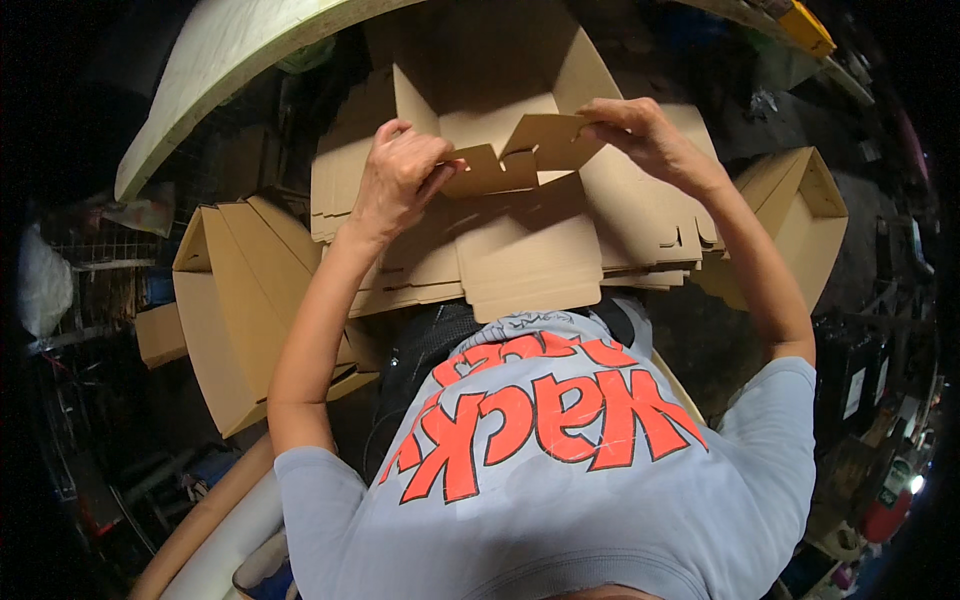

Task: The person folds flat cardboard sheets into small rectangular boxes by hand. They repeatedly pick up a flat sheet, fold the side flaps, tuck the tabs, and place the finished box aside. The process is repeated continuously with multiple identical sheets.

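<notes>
A big stack of flat cardboard box blanks (520, 240) lies in front of the person, w/ one half-folded cardboard box (490, 90) on top, nothing in it. Folded boxes sit at the left (240, 300) & right (800, 210); can't see inside them. Left hand (400, 175) & right hand (640, 130) each pinch one end of the notched flap (515, 155). Best to keep both ends level & push the tabs in straight, I think.

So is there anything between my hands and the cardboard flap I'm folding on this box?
Nothing visible does. The left hand and the right hand each already grip an end of the notched flap, lifted over the half-formed box. The stack of flat cardboard blanks lies below, not between.
</notes>
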